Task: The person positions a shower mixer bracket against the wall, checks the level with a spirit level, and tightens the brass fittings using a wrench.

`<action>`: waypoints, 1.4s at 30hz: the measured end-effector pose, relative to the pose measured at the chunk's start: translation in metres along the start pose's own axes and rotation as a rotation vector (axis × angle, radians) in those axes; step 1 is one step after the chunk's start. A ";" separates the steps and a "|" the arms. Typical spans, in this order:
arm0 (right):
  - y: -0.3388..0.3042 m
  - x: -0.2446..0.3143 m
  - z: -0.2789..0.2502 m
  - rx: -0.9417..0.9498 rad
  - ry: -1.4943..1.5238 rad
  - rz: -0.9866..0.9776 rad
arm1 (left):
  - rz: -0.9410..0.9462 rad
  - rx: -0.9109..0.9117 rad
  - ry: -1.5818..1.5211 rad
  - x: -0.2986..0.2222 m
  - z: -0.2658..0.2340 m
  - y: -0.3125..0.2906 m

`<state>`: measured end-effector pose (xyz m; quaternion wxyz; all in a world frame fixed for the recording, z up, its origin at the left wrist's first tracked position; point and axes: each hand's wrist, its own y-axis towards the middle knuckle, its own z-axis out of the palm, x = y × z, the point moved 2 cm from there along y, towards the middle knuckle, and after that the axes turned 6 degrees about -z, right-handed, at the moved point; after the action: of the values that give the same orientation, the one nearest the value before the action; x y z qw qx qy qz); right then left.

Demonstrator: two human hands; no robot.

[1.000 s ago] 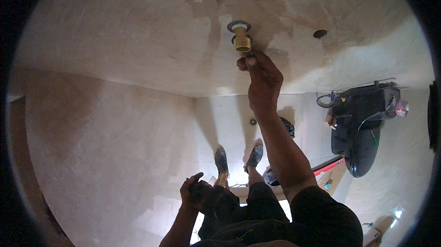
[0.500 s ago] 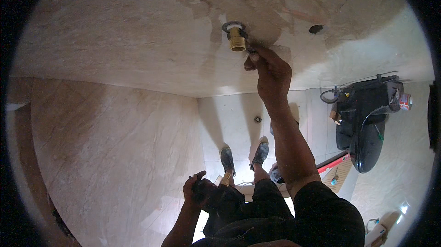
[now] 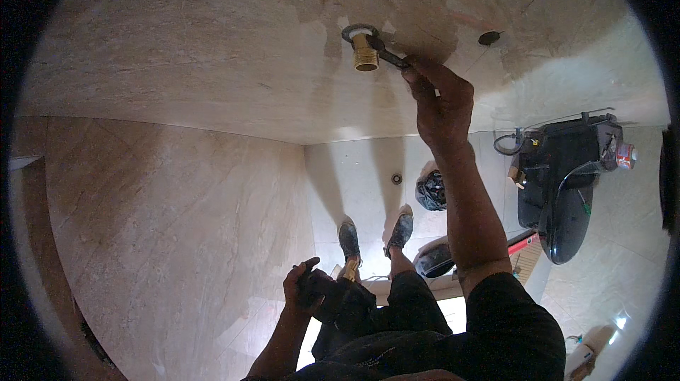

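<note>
A threaded brass pipe fitting [image 3: 365,60] sticks out of the tiled wall, with a dark ring [image 3: 347,32] and white material around its base. My right hand [image 3: 445,97] is closed on the end of a dark bar-like tool [image 3: 392,58], pinched between thumb and fingers. The tool's other end meets the right side of the fitting near its base; its exact kind is unclear. Low in front of my body, my left hand [image 3: 292,287] is wrapped round a bulky dark object [image 3: 315,290]. A smaller brass piece [image 3: 350,269] shows beside that object.
Right of the fitting, the wall has a round dark hole [image 3: 489,38]. A black toilet-shaped fixture [image 3: 559,189] stands at right, with a can [image 3: 625,155] on it. A black plastic bag [image 3: 431,191] and a floor drain [image 3: 397,179] lie near my shoes [image 3: 401,228].
My right hand has moved right and slightly down, exposing more of the dark tool. The black bag on the floor has come into sight. My left hand has barely moved.
</note>
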<state>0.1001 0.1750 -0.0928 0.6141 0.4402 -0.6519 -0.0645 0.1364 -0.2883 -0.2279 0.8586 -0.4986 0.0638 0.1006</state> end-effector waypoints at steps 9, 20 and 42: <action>0.008 0.007 -0.009 0.097 -0.099 0.001 | -0.022 -0.024 0.013 0.002 0.002 0.006; 0.013 0.001 -0.015 0.165 -0.151 -0.010 | -0.021 -0.026 0.009 -0.007 0.006 0.009; 0.015 0.013 -0.019 0.201 -0.187 -0.090 | -0.030 0.006 0.029 -0.004 0.014 -0.004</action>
<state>0.1107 0.1847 -0.0692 0.5000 0.5203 -0.6891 -0.0671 0.1332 -0.2783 -0.2166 0.8605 -0.4983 0.0689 0.0803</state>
